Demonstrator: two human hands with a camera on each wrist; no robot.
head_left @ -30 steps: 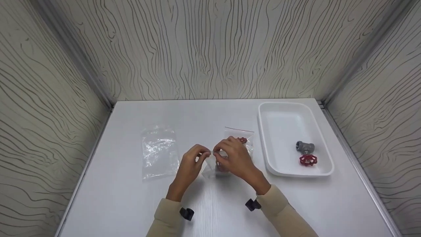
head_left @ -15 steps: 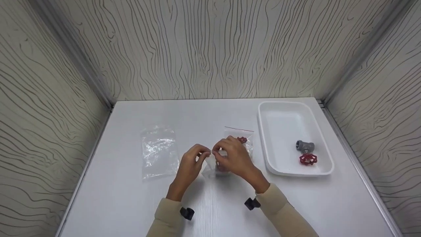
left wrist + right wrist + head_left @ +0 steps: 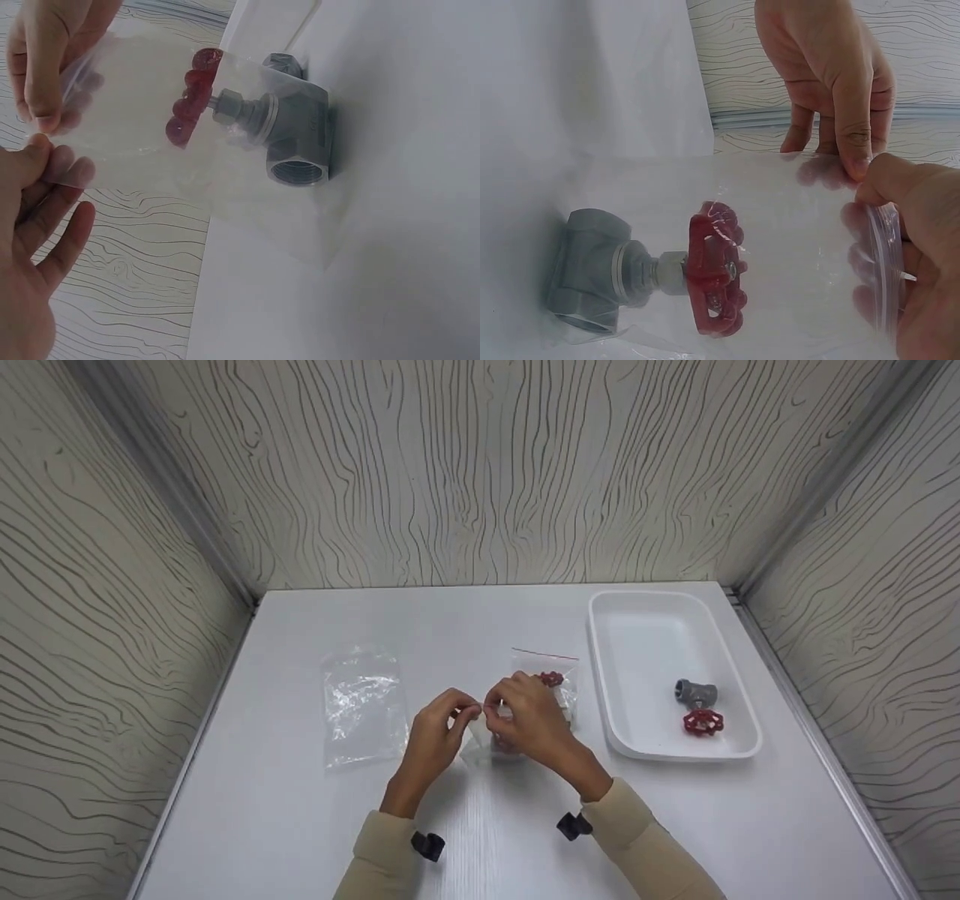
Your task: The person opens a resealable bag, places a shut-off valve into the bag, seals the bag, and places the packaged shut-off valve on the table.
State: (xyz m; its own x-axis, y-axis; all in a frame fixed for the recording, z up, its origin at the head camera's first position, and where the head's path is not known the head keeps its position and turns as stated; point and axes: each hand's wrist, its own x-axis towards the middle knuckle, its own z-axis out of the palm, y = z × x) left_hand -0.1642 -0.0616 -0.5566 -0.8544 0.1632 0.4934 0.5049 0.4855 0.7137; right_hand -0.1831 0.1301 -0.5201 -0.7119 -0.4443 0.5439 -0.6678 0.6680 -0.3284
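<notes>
My left hand [image 3: 435,731] and right hand [image 3: 534,716] meet at the top edge of a clear zip bag [image 3: 142,161], each pinching it between thumb and fingers. Inside the bag is a grey valve [image 3: 296,131] with a red handwheel [image 3: 716,270]; its grey body is down at the table and the wheel points up. In the right wrist view the zip strip [image 3: 885,277] runs under my right fingers. Behind my right hand lies another zip bag [image 3: 545,658] with a red line along its top and a red handwheel [image 3: 551,679] inside, partly hidden by the hand.
A flat clear bag [image 3: 364,709] lies on the white table [image 3: 300,817] at the left. The white tray [image 3: 637,750] on the right holds a grey valve [image 3: 696,693] with a red handwheel [image 3: 703,723]. Patterned walls [image 3: 480,472] enclose the table.
My right hand has shifted very slightly, with its fingertips still at the bag's top edge. The left hand, tray and other bags are practically where they were.
</notes>
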